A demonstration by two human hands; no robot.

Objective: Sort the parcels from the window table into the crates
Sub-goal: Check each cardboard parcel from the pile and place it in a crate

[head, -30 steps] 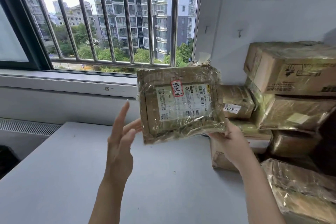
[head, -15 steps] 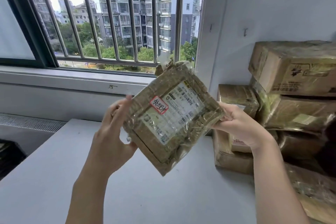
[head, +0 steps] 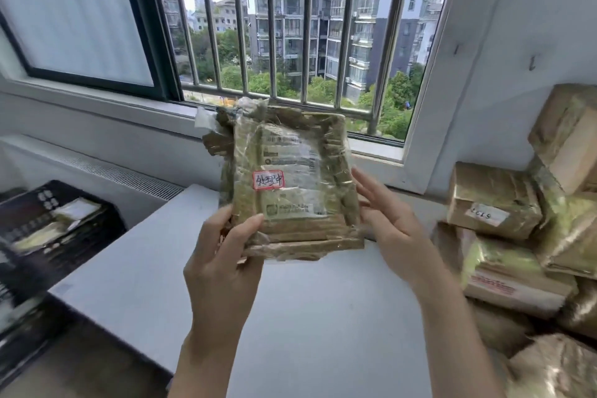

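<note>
Above the desk (head: 307,317), the left hand (head: 223,255) gripped the taped parcel (head: 290,184) by its lower corner; the right hand (head: 387,223), fingers straight, touched its edge.

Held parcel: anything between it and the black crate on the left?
Nothing visible. The parcel is held in the air by the left hand, with only bare table edge between it and the black crate.

Window table (head: 307,317): a pale grey, matte top set against the wall below the barred window, its left edge and near-left corner in view. Stacked parcels (head: 517,252), brown cardboard wrapped in clear tape, occupy its right side in a pile against the wall; one (head: 491,200) bears a small white handwritten label.
</note>
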